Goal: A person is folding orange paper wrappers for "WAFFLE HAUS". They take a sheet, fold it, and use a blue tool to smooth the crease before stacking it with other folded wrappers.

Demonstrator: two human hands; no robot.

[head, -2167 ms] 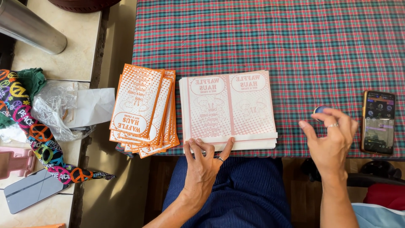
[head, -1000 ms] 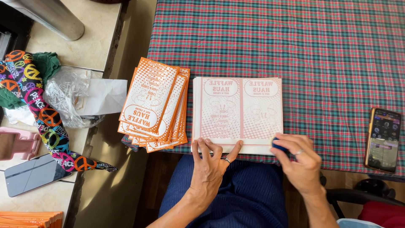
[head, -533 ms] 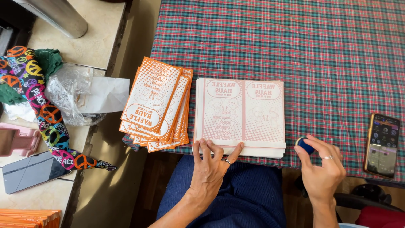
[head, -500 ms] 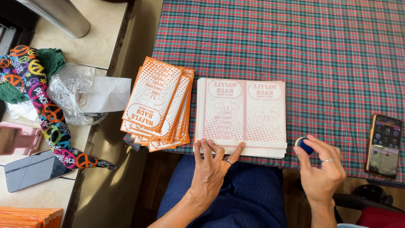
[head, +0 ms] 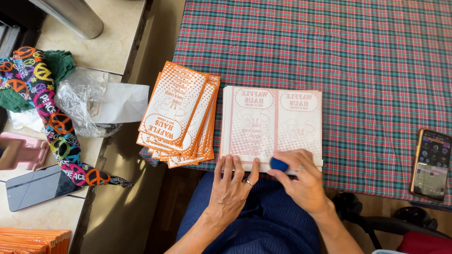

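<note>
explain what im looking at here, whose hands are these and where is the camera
The camera is worn on a person's head and looks down, so both hands are that person's own. The left hand presses flat on the near edge of a stack of pale printed paper sheets. The right hand holds a small blue object against that same edge. They lie on a plaid tablecloth. Beside them sits a fanned pile of orange printed bags, and a phone lies to the right. A side counter holds a crumpled plastic bag and a colourful strap.
</note>
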